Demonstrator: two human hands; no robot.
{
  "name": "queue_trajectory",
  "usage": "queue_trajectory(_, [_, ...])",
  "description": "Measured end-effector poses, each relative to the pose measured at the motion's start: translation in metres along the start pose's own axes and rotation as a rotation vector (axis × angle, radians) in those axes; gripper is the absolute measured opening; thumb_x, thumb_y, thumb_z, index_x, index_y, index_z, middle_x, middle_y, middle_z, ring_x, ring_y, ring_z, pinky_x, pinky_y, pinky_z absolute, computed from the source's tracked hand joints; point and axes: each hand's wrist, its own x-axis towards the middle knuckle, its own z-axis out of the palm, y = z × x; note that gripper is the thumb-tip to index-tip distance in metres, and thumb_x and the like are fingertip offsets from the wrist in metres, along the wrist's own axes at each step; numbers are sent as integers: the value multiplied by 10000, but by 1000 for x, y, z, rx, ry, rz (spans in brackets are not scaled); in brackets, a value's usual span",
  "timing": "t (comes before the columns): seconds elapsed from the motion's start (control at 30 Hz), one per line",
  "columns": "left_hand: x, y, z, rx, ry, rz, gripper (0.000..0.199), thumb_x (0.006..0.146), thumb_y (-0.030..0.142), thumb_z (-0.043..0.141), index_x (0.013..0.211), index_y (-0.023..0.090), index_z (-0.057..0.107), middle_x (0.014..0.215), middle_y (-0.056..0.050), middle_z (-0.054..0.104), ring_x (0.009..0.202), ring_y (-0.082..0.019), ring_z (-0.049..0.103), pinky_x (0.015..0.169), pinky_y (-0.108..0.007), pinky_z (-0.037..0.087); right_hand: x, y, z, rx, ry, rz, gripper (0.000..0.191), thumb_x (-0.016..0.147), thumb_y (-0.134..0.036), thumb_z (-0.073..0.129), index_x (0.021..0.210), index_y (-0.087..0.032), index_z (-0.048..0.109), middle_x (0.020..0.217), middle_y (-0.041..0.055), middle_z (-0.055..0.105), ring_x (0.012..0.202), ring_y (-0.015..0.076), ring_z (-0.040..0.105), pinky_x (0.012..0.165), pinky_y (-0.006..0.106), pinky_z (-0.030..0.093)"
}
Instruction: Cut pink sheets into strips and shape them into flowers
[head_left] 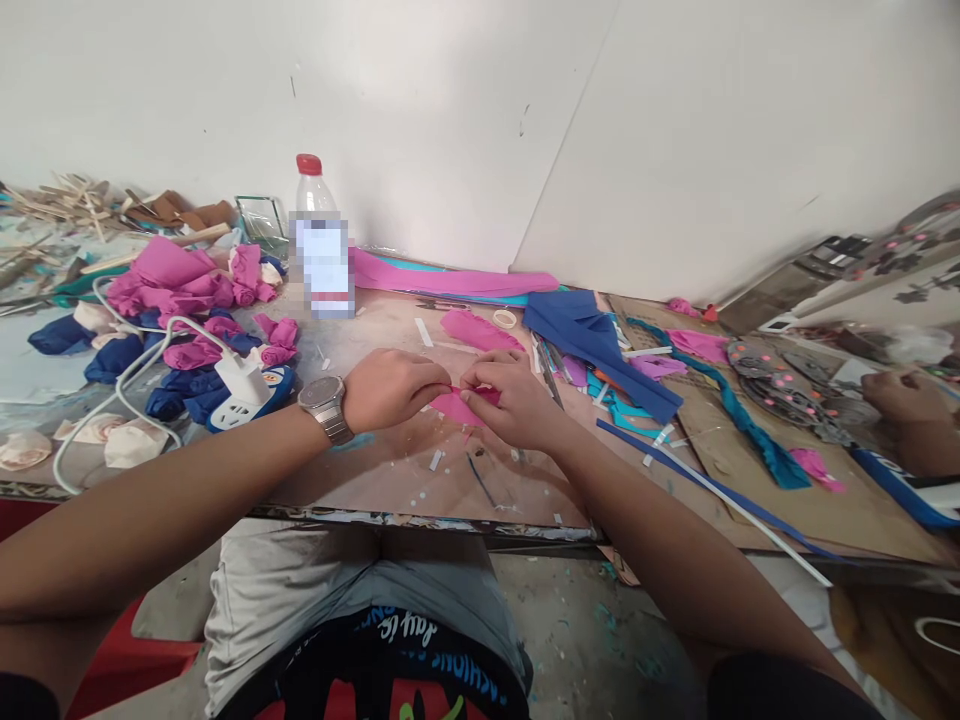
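Note:
My left hand (391, 388), below a metal wristwatch (327, 408), pinches the left side of a small bright pink piece of crepe paper (459, 408) above the table. From the other side, the closed fingers of my right hand (510, 398) grip the same piece. Both hands' fingertips nearly meet, and part of the paper is hidden behind them. Just beyond my hands lies another pink paper strip (480, 328). A tape roll (505, 319) rests to its right.
Pink and blue paper rosettes (172, 285) crowd the left, beside a power strip (251, 400) with a white cable. A bottle (309, 185) stands behind a lit phone (324, 265). Folded blue paper (600, 345) lies right. Another person's hand (911, 400) is at the far right.

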Motion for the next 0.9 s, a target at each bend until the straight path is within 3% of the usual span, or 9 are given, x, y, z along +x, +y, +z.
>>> queue_trajectory(0.23, [1,3,-3,-218,-80,-159,256,957,354,564,949,210,776,752,-14,748,617,-128,621,628,-259,382,-1,3,-2,-19,8,9,111,881,-213,592,777,-205,630,821,17,720,924,214,623,976,412,352])
queue_trajectory(0.43, [5,6,-6,-331,-119,-165,309,968,372,545,865,186,769,679,2,700,564,-102,521,592,-245,336,-2,1,-1,-18,2,-28,115,898,-303,645,929,-217,715,934,34,767,945,225,661,978,417,362])
queue_trajectory(0.7, [4,6,-6,-444,-207,-233,334,924,367,557,702,146,671,550,29,548,527,-92,412,525,-240,269,0,2,1,-24,96,-74,113,906,-254,623,832,-224,702,846,17,777,834,206,690,963,423,385])
queue_trajectory(0.9, [8,4,-8,-641,-279,-249,299,934,337,520,904,157,757,686,6,663,614,-116,507,582,-235,372,-2,5,2,-22,105,-126,121,923,-266,626,919,-247,745,890,13,789,861,197,702,963,412,396])
